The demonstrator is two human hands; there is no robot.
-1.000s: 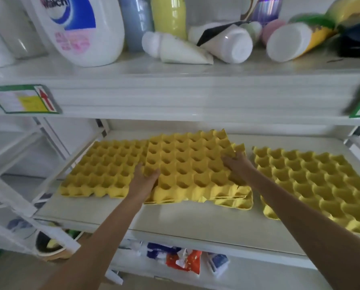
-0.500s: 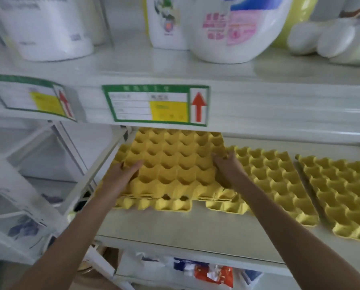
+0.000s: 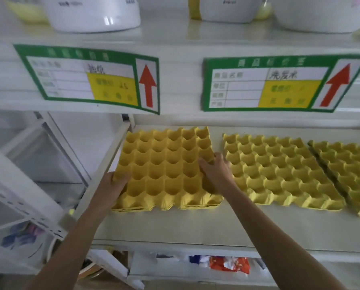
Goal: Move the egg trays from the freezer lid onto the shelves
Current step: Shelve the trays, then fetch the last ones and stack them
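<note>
A small stack of yellow egg trays (image 3: pixel 164 164) lies at the left end of the white shelf (image 3: pixel 174 227). My left hand (image 3: pixel 115 185) grips the stack's left front corner. My right hand (image 3: pixel 215 170) holds its right edge, fingers curled into the cups. A second yellow egg tray (image 3: pixel 279 168) lies to the right, apart from the stack. A third yellow tray (image 3: pixel 350 174) sits at the far right, partly cut off by the frame's edge.
The upper shelf's front (image 3: pixel 174 84) carries two green price labels with red arrows and hangs low over the trays. White jugs (image 3: pixel 91 13) stand on it. A white metal frame (image 3: pixel 28 195) stands at the left. Crumpled packets (image 3: pixel 229 264) lie on the lower shelf.
Both hands slid the held tray leftward onto the left tray, and it now sits squared on top as one stack. The view shifted left and closer.
</note>
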